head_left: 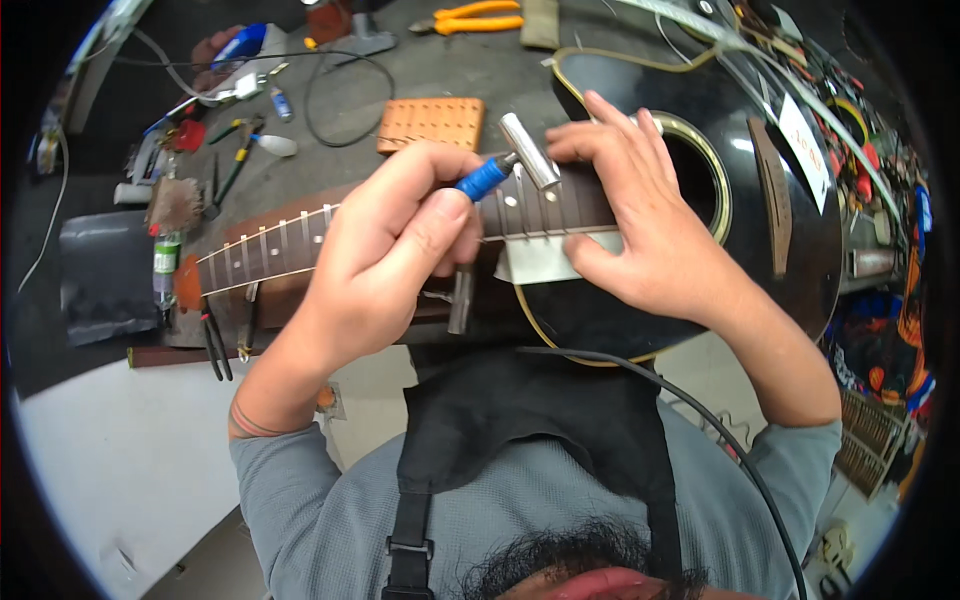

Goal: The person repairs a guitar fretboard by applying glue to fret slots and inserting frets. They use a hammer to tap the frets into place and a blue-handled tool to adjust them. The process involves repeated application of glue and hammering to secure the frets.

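Note:
A black acoustic guitar (pixel 660 95) lies across the bench, its neck pointing left. My left hand (pixel 400 225) is closed round the blue handle of a small hammer (pixel 530 152). The hammer's shiny cylindrical head is over the upper fretboard (pixel 575 203), near the body; whether it touches a fret cannot be told. My right hand (pixel 650 215) rests with fingers spread between the fretboard and the sound hole (pixel 700 165). Its thumb is on a white flat piece (pixel 545 260) beside the fretboard's near edge. What lies under the right palm is hidden.
An orange-brown drilled block (pixel 432 122) stands beyond the neck. Orange-handled pliers (pixel 478 17) lie at the back. Dark-handled pliers (pixel 215 340) hang over the bench's front edge. A black cable (pixel 690 400) crosses my apron. Many tools crowd the right side.

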Demonstrator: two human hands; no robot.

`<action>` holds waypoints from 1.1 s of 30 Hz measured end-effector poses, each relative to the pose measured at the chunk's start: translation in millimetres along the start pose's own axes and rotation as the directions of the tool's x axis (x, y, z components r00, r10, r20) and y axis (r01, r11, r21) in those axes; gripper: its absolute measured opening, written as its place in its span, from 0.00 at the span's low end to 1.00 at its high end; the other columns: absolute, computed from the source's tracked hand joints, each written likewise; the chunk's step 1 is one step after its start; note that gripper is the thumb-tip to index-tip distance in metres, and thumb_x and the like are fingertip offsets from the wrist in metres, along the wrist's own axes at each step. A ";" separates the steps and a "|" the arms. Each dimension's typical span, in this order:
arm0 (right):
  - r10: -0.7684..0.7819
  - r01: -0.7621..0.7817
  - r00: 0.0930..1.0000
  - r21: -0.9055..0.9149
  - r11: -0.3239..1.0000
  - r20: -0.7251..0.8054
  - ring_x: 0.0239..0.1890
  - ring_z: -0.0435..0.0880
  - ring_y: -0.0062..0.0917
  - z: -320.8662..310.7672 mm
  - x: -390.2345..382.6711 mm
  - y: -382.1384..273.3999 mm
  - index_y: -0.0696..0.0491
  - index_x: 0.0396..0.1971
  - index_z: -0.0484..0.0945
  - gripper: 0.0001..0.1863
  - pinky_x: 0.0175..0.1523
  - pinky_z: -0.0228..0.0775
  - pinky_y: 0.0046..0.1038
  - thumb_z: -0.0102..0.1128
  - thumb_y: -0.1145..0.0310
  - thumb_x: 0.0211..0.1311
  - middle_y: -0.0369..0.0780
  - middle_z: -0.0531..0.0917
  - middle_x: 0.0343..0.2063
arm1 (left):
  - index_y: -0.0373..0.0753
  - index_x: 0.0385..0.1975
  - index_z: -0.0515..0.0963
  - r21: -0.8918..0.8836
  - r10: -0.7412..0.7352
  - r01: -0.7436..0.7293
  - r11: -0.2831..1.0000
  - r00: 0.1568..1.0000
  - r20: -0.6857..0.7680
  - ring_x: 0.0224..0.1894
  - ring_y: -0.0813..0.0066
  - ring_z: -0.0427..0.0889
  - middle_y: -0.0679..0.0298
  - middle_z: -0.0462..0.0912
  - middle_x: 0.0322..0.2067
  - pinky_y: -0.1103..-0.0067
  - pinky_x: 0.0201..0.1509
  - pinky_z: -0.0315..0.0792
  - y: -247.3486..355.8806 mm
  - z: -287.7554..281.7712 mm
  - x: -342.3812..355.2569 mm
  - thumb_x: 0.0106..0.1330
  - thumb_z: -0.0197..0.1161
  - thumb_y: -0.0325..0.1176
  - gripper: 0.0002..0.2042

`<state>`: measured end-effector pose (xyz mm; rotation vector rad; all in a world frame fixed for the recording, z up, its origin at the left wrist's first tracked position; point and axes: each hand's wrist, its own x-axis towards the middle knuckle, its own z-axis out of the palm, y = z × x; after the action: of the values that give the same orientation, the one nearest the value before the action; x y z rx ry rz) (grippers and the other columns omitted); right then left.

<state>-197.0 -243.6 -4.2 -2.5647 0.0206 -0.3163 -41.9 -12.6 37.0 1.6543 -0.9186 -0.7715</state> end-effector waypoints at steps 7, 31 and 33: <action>0.008 -0.007 0.997 -0.017 1.000 0.078 0.87 0.53 0.50 -3.5 2.2 -3.7 0.52 0.65 0.68 0.33 0.89 0.28 0.60 0.65 0.66 0.58 0.46 0.75 0.69 | 0.34 0.64 0.72 -0.552 0.002 0.032 0.833 0.998 0.061 0.29 0.80 0.74 0.60 0.80 0.36 0.82 0.33 0.70 -5.1 -4.2 -0.1 0.82 0.57 0.40 0.19; -0.001 0.001 1.000 -0.082 0.997 0.004 0.87 0.54 0.52 2.7 -1.4 -0.7 0.52 0.66 0.69 0.33 0.90 0.35 0.58 0.65 0.62 0.60 0.49 0.72 0.71 | 0.31 0.58 0.78 -0.452 0.430 -0.570 0.686 0.819 -0.381 0.22 0.88 0.62 0.72 0.74 0.27 0.85 0.27 0.58 14.4 -84.6 -9.1 0.78 0.65 0.29 0.14; -0.016 0.016 1.000 -0.073 0.997 0.000 0.87 0.54 0.52 4.3 0.7 0.5 0.51 0.66 0.70 0.33 0.90 0.35 0.58 0.65 0.62 0.59 0.49 0.72 0.71 | 0.29 0.60 0.78 -0.186 0.315 -0.428 0.884 0.841 -0.440 0.22 0.90 0.59 0.72 0.73 0.28 0.85 0.28 0.56 32.6 -102.2 -6.3 0.77 0.63 0.30 0.16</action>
<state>-195.3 -241.8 -7.8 -2.6387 0.0120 -0.3283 35.0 36.0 94.2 1.2600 -0.7666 -0.2575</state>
